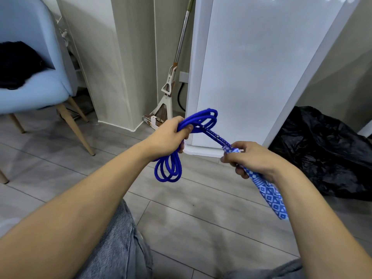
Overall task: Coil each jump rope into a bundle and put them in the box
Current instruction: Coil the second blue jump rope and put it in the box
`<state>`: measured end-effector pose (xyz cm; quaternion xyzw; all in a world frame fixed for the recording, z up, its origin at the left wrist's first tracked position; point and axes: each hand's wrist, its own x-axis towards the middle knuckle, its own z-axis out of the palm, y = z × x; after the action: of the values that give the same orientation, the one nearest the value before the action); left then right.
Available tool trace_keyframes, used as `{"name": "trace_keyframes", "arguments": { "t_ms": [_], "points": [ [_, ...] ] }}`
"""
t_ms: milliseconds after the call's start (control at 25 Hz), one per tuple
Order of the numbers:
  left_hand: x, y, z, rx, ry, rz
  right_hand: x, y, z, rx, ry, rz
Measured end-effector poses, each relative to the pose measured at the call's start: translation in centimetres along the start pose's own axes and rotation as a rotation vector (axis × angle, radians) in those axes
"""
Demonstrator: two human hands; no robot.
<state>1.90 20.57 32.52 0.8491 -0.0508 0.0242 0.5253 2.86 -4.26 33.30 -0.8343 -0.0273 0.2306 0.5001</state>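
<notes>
The left hand (pixel 168 135) grips a bundle of blue jump rope (pixel 171 168), its fingers curled tightly around the middle of the coils. The rope is a round, smooth cord of deep blue colour. Several loops come out above the fist toward the white panel, and several more hang below it in long oval shapes, in the air over the floor (pixel 201 214).

From the upper loops, two straight pieces of cord run down to the right hand (pixel 253 158). This hand holds the handles (pixel 271 198) of the rope, with fingers and thumb closed around their top end. The handles are long and thin, covered with a blue and white pattern of diamonds and small squares, and they point down and to the right past the wrist. Where the cord meets the handles, I see a short part with a light, spotted texture.

The floor is made of grey planks with a wood grain. At the left stands a light blue upholstered chair (pixel 40 91) with pale wooden legs, and something dark and soft lies on its seat. A mop (pixel 171 85) with a metal pole leans in the corner. At the right a black, shiny, wrinkled plastic bag (pixel 326 154) lies on the floor. The person's knees, in grey denim, show at the bottom.
</notes>
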Motion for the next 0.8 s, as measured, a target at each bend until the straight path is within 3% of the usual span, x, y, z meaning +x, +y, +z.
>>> {"name": "trace_keyframes", "arguments": {
  "t_ms": [120, 280, 360, 440, 560, 680, 800],
  "points": [
    [0.8, -0.1, -0.2, -0.24, 0.222, -0.128, -0.7, 0.0, -0.2, -0.074, -0.14, -0.036],
    [1.1, -0.1, -0.3, -0.504, 0.388, -0.278, -1.7, -0.1, -1.2, -0.102, -0.228, 0.043],
    [1.1, 0.2, 0.1, -0.694, 0.371, -0.362, -1.6, -0.2, -0.9, -0.114, -0.136, 0.039],
    [0.9, 0.9, 0.9, -0.852, 0.266, -0.433, -0.9, -0.6, 0.5, -0.095, 0.09, -0.077],
    [0.7, 1.7, 2.4, -0.838, 0.171, -0.45, 0.2, -1.6, 3.6, -0.21, 0.353, -0.333],
    [0.5, 2.5, 3.2, -0.867, 0.173, -0.441, 0.5, -2.6, 6.8, -0.31, 0.4, -0.492],
    [0.4, 2.5, 2.5, -0.988, 0.241, -0.409, 1.3, -3.2, 9.4, -0.411, 0.351, -0.535]
  ]
}}
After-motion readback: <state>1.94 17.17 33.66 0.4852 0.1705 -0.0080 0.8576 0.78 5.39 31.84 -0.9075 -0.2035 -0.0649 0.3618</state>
